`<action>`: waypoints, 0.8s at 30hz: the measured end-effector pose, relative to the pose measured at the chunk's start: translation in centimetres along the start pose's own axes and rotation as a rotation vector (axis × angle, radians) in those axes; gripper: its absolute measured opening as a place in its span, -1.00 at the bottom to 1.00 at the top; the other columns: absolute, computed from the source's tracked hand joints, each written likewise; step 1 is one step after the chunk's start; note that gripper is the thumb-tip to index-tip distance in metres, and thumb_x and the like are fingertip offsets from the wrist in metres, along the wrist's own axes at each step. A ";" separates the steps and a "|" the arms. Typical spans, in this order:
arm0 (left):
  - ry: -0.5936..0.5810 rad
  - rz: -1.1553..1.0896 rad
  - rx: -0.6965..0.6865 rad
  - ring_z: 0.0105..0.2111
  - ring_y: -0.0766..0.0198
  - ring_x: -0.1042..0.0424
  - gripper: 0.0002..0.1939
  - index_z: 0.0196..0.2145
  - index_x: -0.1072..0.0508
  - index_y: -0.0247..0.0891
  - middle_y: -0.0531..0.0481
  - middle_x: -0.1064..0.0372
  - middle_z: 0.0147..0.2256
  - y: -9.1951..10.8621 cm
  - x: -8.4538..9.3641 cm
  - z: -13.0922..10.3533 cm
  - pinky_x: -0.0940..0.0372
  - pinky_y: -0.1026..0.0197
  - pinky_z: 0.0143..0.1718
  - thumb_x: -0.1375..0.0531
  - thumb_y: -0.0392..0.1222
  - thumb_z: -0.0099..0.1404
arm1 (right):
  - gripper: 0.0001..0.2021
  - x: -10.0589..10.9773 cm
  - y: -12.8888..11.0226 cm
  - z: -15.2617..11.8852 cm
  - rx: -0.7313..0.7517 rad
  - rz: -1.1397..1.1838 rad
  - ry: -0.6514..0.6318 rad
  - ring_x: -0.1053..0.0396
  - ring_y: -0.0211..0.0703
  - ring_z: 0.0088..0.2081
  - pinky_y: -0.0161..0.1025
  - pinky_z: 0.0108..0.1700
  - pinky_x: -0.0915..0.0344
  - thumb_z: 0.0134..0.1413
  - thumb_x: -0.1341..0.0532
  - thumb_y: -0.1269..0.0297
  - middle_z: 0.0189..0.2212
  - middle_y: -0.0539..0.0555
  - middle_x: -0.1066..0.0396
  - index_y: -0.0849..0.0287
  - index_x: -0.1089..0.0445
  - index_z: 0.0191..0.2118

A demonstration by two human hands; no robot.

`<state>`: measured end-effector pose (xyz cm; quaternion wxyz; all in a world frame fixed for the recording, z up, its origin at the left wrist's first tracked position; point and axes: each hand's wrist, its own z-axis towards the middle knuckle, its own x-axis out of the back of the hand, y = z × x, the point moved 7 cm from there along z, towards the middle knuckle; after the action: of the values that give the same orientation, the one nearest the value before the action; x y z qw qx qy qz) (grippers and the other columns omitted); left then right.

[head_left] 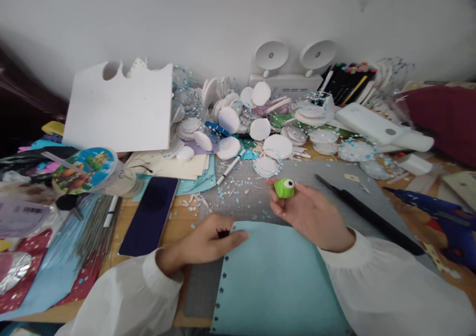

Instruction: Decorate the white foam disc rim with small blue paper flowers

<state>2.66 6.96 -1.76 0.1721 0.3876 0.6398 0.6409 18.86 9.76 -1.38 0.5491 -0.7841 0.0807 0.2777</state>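
Observation:
A light blue sheet of paper point(278, 281) lies in front of me, with a row of small flower-shaped holes along its left edge. My left hand point(211, 239) is closed on the sheet's upper left corner, thumb on top and fingers beneath. Above the sheet's far edge, my right hand point(312, 217) holds a small green craft punch point(284, 189) in its fingers, palm turned partly up. The punch's white face with a dark flower shape is turned toward me. Under the paper is a grey cutting mat point(253, 177) strewn with tiny blue and white paper bits.
A phone point(149, 217), a lidded cup point(92, 169) and thin wires point(98, 232) are at left. White paper discs point(228, 120) crowd the back near a white foam board point(121, 110). To the right are a black knife-like tool point(372, 214) and a blue glue gun point(446, 212).

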 end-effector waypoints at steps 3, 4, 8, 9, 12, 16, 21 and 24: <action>0.007 0.016 -0.008 -0.57 0.45 0.01 -0.59 -0.58 -0.10 -0.28 0.16 0.05 -0.59 0.1 0.0 0.1 0.05 0.37 -0.58 -0.02 -0.07 0.38 | -0.70 -0.5 0.6 0.1 -0.035 0.035 -0.018 -0.14 -0.33 -0.51 -0.32 -0.47 -0.12 0.12 -0.18 0.01 -0.49 -0.03 -0.16 0.16 -0.45 -0.23; 0.014 0.020 -0.011 -0.58 0.45 0.02 -0.59 -0.59 -0.09 -0.28 0.16 0.06 -0.59 0.1 0.0 0.1 0.05 0.37 -0.58 -0.02 -0.07 0.38 | -0.71 -0.6 0.7 0.2 -0.025 0.015 -0.021 -0.11 -0.36 -0.53 -0.33 -0.50 -0.06 0.13 -0.19 0.02 -0.51 -0.05 -0.13 0.16 -0.42 -0.23; 0.038 0.029 0.007 -0.58 0.45 0.03 -0.58 -0.59 -0.09 -0.27 0.16 0.08 -0.59 0.0 0.0 0.1 0.06 0.37 -0.58 -0.02 -0.04 0.37 | -0.71 -0.6 0.7 0.2 0.042 -0.084 0.001 -0.02 -0.37 -0.56 -0.33 -0.52 0.08 0.09 -0.24 0.04 -0.54 -0.11 -0.06 0.13 -0.31 -0.19; 0.043 0.027 0.015 -0.58 0.45 0.03 -0.57 -0.59 -0.09 -0.27 0.16 0.08 -0.59 -0.1 0.0 0.0 0.06 0.36 -0.58 -0.02 -0.02 0.37 | -0.70 -0.5 0.6 0.2 0.061 -0.109 0.017 0.01 -0.37 -0.57 -0.32 -0.52 0.10 0.05 -0.27 0.04 -0.56 -0.12 -0.04 0.12 -0.30 -0.21; 0.051 -0.002 0.040 -0.57 0.44 0.03 -0.55 -0.59 -0.12 -0.28 0.15 0.06 -0.59 -0.3 0.0 0.0 0.05 0.36 -0.58 -0.02 0.05 0.36 | -0.65 -0.3 0.7 0.3 0.112 -0.210 0.050 0.08 -0.35 -0.58 -0.30 -0.52 0.15 -0.06 -0.33 0.00 -0.60 -0.14 0.00 0.13 -0.30 -0.26; 0.047 -0.079 0.072 -0.58 0.44 0.02 -0.52 -0.59 -0.15 -0.29 0.13 0.03 -0.59 -0.7 -0.1 -0.1 0.05 0.36 -0.59 -0.04 0.10 0.34 | -0.60 0.1 1.2 0.8 0.167 -0.346 0.038 0.09 -0.33 -0.56 -0.28 -0.51 0.19 -0.02 -0.28 -0.07 -0.58 -0.12 -0.02 0.18 -0.36 -0.23; 0.086 -0.082 0.066 -0.58 0.44 0.03 -0.49 -0.61 -0.11 -0.28 0.13 0.03 -0.60 -0.7 0.1 -0.1 0.07 0.35 -0.58 -0.05 0.14 0.33 | -0.63 0.6 1.8 1.4 0.209 -0.376 -0.020 0.03 -0.31 -0.53 -0.29 -0.49 0.12 0.06 -0.23 -0.04 -0.55 -0.07 -0.09 0.22 -0.39 -0.23; 0.102 -0.071 0.061 -0.59 0.45 0.05 -0.46 -0.63 -0.08 -0.28 0.13 0.07 -0.60 -0.6 0.3 -0.1 0.10 0.34 -0.58 -0.06 0.16 0.31 | -0.63 0.6 1.7 1.5 0.225 -0.393 -0.034 -0.01 -0.30 -0.51 -0.30 -0.47 0.06 0.05 -0.24 -0.05 -0.54 -0.07 -0.12 0.22 -0.40 -0.25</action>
<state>2.24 7.17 -2.21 0.1499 0.3365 0.6804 0.6335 18.12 10.60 -3.43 0.6779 -0.7139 -0.0523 0.1678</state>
